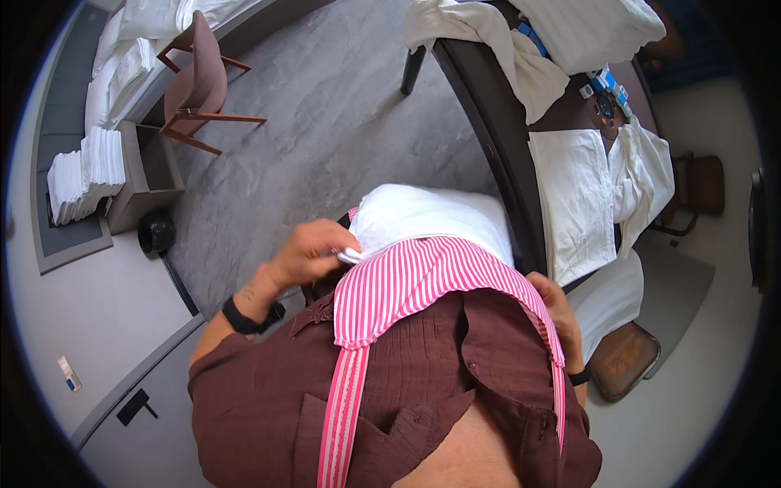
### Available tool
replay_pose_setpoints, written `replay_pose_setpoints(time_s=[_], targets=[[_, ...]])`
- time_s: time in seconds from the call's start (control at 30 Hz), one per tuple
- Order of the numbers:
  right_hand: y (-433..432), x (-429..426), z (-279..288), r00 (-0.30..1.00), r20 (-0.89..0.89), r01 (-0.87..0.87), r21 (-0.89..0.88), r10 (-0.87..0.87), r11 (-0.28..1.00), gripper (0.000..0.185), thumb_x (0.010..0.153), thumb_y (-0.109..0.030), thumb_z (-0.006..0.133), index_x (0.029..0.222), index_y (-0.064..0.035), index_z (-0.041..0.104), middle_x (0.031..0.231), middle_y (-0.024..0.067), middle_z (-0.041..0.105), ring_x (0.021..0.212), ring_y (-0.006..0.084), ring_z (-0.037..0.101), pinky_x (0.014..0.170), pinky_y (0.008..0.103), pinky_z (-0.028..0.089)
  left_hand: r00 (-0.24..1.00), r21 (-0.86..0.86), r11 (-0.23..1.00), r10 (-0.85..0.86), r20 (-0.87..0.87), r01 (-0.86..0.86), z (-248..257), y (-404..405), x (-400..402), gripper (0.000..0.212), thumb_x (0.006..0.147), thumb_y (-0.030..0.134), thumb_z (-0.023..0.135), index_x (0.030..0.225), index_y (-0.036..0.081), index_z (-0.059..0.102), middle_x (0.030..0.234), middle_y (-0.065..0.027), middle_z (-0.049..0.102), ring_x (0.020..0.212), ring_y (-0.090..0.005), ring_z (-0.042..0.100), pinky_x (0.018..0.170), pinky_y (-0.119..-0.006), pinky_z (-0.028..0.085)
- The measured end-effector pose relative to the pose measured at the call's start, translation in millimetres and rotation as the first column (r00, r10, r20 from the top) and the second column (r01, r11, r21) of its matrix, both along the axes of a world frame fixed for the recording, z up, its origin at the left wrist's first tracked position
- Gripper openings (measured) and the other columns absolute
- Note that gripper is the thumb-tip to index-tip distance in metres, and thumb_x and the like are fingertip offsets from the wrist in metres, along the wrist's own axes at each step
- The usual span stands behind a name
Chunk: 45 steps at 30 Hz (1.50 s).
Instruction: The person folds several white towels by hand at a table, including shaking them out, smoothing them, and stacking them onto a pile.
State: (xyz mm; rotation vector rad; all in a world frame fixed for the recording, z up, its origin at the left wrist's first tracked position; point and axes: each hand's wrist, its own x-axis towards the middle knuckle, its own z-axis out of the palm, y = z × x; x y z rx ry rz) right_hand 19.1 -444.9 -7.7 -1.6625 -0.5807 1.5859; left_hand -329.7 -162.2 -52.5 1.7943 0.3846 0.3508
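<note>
A folded white towel [433, 216] lies against my front, just beyond the bib of a pink-and-white striped apron [421, 274]. At the towel's left edge, my left hand [314, 250] pinches a small white corner between thumb and fingers. My right hand [555, 305] is at the apron's right side, close to the dark table edge. Its fingertips are partly hidden by the apron and towel, so what it holds cannot be made out. Both wrists wear dark bands.
A dark table [482, 122] to the right carries a folded white cloth [573, 201], crumpled cloths and small blue boxes [610, 88]. On the left are a mauve chair [198, 85], stacked white linens [85, 177] and a wooden cabinet [143, 165]. A brown chair [625, 360] stands at right.
</note>
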Motion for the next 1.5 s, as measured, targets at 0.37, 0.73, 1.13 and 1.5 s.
replay_pose_setpoints(time_s=[0.37, 0.73, 1.13, 1.5], targets=[[135.6, 32.5, -4.6, 0.921, -0.300, 0.303, 0.148, -0.249, 0.941, 0.022, 0.074, -0.004, 0.070, 0.077, -0.0087, 0.049, 0.068, 0.0017, 0.055, 0.050, 0.0094, 0.051, 0.044, 0.0219, 0.040, 0.927, -0.308, 0.877, 0.373, -0.050, -0.369, 7.0, 42.0, 158.8, 0.010, 0.086, 0.007, 0.067, 0.092, 0.000, 0.068, 0.081, 0.0004, 0.066, 0.074, -0.0059, 0.057, 0.066, -0.021, 0.046], [205.9, 23.3, 19.7, 0.846, -0.413, 0.502, 0.408, -0.337, 0.762, 0.015, 0.084, -0.013, 0.072, 0.085, -0.0076, 0.058, 0.076, 0.0021, 0.062, 0.064, 0.0097, 0.062, 0.055, 0.0219, 0.050, 0.917, -0.287, 0.939, 0.275, 0.290, -0.190, 46.0, 34.8, 240.4, 0.011, 0.088, 0.008, 0.068, 0.096, 0.001, 0.068, 0.085, -0.0003, 0.068, 0.078, -0.0066, 0.062, 0.070, -0.022, 0.050], [204.7, 6.8, 18.4, 0.812, -0.445, 0.567, 0.450, -0.377, 0.690, 0.015, 0.086, -0.014, 0.070, 0.089, -0.0062, 0.057, 0.083, 0.0032, 0.063, 0.078, 0.0127, 0.064, 0.066, 0.0245, 0.053, 0.904, -0.206, 0.973, 0.176, 0.389, -0.101, 27.5, 37.4, 237.7, 0.017, 0.086, 0.005, 0.068, 0.103, 0.001, 0.066, 0.089, -0.0014, 0.068, 0.084, -0.0106, 0.063, 0.077, -0.024, 0.051], [194.2, 24.5, 54.3, 0.148, 0.941, -0.679, 0.319, -0.303, 0.661, 0.068, 0.061, -0.018, 0.083, 0.123, -0.0152, 0.056, 0.120, 0.0057, 0.060, 0.122, 0.0274, 0.049, 0.104, 0.0431, 0.030, 0.910, -0.479, 0.856, 0.024, 0.415, 0.196, 35.6, 52.8, 199.1, 0.020, 0.083, -0.004, 0.066, 0.102, 0.001, 0.066, 0.098, -0.0044, 0.067, 0.091, -0.0107, 0.061, 0.079, -0.025, 0.050]])
